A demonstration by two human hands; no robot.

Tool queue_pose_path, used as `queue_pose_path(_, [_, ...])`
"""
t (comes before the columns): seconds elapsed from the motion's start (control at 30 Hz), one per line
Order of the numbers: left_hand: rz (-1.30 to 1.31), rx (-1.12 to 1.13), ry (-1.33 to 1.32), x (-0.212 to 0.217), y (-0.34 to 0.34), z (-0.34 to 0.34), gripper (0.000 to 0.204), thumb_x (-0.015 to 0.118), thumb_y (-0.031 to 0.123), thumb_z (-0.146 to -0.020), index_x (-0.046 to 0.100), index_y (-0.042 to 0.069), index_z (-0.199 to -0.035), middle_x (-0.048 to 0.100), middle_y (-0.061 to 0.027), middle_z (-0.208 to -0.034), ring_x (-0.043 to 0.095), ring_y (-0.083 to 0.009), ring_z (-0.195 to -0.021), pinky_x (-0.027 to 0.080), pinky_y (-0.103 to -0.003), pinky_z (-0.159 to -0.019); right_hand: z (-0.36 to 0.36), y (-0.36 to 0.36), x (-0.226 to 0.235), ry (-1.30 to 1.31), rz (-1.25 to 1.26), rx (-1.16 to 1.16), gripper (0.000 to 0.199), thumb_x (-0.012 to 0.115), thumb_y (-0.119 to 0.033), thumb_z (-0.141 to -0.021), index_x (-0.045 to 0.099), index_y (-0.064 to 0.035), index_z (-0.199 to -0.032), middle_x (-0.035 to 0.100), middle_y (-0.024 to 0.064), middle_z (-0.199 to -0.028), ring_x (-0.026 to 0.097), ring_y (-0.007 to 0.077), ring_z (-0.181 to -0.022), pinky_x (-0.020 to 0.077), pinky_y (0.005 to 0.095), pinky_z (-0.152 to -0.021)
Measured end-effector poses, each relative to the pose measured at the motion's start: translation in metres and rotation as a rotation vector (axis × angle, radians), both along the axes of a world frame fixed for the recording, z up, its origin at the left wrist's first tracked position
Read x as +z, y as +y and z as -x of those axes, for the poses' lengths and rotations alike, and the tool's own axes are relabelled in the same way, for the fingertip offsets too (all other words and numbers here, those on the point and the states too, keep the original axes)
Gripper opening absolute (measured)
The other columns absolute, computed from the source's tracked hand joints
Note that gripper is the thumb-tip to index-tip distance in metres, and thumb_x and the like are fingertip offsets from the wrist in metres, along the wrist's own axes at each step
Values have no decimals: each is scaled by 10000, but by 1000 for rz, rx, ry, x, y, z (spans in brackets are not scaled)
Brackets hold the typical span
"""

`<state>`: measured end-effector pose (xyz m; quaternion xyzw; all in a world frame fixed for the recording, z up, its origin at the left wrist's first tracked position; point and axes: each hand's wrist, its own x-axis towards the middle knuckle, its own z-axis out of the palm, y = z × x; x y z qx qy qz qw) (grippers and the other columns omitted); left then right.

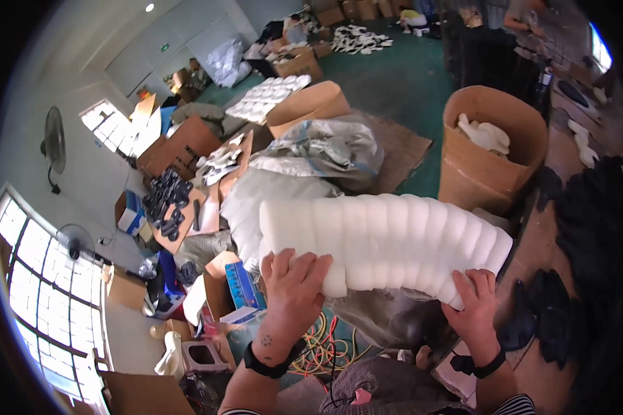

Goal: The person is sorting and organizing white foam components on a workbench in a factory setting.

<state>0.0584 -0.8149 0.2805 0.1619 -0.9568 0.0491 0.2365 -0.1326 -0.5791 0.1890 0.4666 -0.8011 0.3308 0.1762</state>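
A long stack of white, foam-like pieces [387, 242], nested one against another, lies sideways in front of me and bends down toward its right end. My left hand [292, 287] grips the lower edge near the left end, fingers curled over the front. At the right end my right hand [472, 304] holds the lower edge, fingertips pressed against the white pieces. Both thumbs are partly hidden. Grey plastic sacks [284, 183] sit just behind the stack, and a dark grey bag [387, 321] shows below it.
A tall brown carton [491, 173] with white pieces inside stands to the right. Black glove-shaped items [543, 315] lie on the right-hand bench. Coiled yellow and red hoses [325, 346] are on the floor below. Boxes [242, 287] crowd the left. People [414, 19] are farther back.
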Motion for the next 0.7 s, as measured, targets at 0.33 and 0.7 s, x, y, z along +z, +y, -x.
queue_pose_path(0.33, [168, -456, -123, 52, 35, 18, 453, 614, 42, -633, 615, 59, -1085, 574, -104, -1023, 467, -370, -1028, 365, -498, -939, -100, 58, -37, -155, 240, -375, 661, 793, -151, -535, 607, -85, -1166, 556, 120, -1002, 545, 315, -934, 521, 397, -706])
queue_pose_path(0.7, [102, -570, -369, 1, 27, -49, 455, 626, 76, -631, 601, 26, -1083, 549, -137, -992, 457, -397, -1029, 362, -519, -940, -207, 66, -98, -485, 260, -280, 606, 759, -144, -577, 579, -50, -1147, 506, 90, -946, 506, 288, -916, 523, 373, -624])
